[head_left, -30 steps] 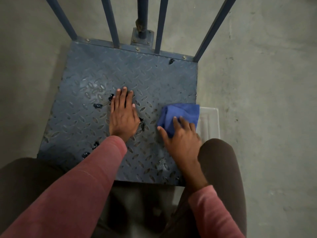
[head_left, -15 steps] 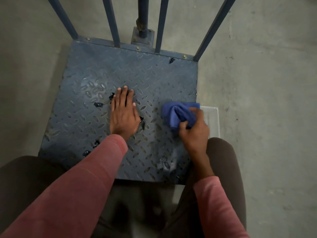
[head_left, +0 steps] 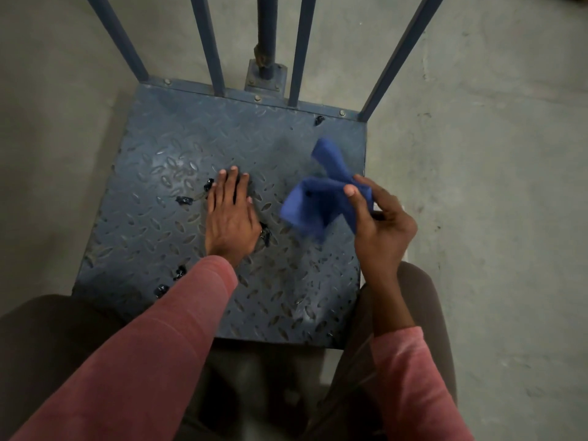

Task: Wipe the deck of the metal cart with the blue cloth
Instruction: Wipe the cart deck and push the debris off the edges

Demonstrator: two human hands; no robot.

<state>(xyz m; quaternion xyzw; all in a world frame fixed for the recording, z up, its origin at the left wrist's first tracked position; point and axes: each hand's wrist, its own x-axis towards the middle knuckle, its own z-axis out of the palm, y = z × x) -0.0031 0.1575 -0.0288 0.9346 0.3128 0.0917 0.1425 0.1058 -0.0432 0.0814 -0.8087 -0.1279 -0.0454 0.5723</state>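
The blue cloth (head_left: 321, 198) is pinched between thumb and fingers of the right hand (head_left: 380, 224) and is held bunched above the right side of the deck (head_left: 178, 144); its edges are blurred, and whether any part touches the metal cannot be told. The left hand (head_left: 230, 214) is laid flat, palm down, fingers together, on the middle of the deck, nothing being held. The deck is blue-grey tread plate, bounded at its far edge by upright blue bars (head_left: 210, 43). Several small dark blobs (head_left: 184, 200) are seen on the plate just left of the left hand and near the pink sleeve (head_left: 152, 345). Grey concrete floor (head_left: 493, 154) surrounds the cart.
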